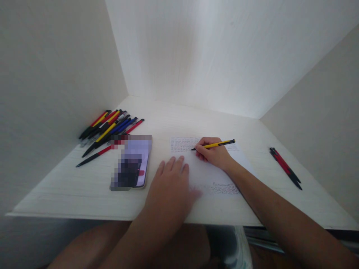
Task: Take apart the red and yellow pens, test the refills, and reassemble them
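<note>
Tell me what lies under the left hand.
The left hand rests flat on the sheet of paper, which lies on the desk. Any writing beneath the palm is covered.

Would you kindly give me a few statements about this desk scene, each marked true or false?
1. The right hand holds a yellow pen. True.
2. The left hand grips the phone. False: it lies flat on the paper, beside the phone.
3. A pile of pens lies at the desk's left. True.
4. The two red pens lie on the paper. False: they lie on the bare desk, apart to the right.
</note>
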{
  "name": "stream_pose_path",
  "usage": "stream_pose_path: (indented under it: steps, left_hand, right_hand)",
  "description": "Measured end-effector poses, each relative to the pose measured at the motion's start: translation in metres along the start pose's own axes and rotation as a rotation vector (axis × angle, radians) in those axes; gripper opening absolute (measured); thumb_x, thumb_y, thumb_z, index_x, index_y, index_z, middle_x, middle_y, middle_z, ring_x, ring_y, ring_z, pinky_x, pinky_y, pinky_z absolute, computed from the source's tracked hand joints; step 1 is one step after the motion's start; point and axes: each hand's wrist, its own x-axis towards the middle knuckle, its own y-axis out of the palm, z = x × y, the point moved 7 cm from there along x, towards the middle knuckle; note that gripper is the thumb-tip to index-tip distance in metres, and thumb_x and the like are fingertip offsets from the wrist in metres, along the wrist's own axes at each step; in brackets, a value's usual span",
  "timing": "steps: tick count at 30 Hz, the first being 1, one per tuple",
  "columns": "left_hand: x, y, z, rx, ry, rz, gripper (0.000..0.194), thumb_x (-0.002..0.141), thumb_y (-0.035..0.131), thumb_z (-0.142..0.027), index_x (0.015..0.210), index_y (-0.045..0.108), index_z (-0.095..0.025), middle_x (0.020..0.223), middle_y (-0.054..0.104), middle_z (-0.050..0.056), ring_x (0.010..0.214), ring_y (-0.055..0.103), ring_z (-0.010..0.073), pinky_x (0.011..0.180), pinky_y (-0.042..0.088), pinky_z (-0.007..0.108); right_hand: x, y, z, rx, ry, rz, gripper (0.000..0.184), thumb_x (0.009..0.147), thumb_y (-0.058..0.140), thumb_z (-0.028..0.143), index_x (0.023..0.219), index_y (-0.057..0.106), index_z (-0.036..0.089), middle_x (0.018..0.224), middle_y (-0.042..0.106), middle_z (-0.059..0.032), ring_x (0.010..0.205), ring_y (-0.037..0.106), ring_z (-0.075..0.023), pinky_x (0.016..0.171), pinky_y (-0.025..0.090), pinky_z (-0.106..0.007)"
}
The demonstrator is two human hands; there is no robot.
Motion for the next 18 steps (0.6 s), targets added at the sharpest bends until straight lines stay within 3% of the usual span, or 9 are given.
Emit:
stream_pose_path:
  steps: [10, 18]
  left_hand:
    - [-0.001, -0.003, 0.0, -0.011, -0.001, -0.01, 0.062, 0.087, 0.062, -0.048, 0.135, 0.057, -0.01, 0.15, 0.043, 0.017, 0.137, 0.038, 0.0369, 0.115, 0.029, 0.056]
    - [-0.003, -0.004, -0.003, -0.021, 0.025, -0.094, 0.058, 0.082, 0.068, -0.051, 0.125, 0.063, -0.012, 0.144, 0.05, 0.017, 0.132, 0.044, 0.0375, 0.11, 0.035, 0.055]
  right_hand:
    - [0.0, 0.0, -0.001, 0.056, 0.018, 0.022, 0.016, 0.083, 0.063, 0.024, 0.069, 0.065, 0.017, 0.058, 0.065, -0.0009, 0.047, 0.054, -0.0095, 0.043, 0.039, -0.023]
    - [0.006, -0.011, -0.008, 0.492, 0.127, -0.076, 0.015, 0.077, 0.07, 0.027, 0.068, 0.064, 0.017, 0.058, 0.062, 0.0011, 0.044, 0.05, -0.0086, 0.042, 0.037, -0.023]
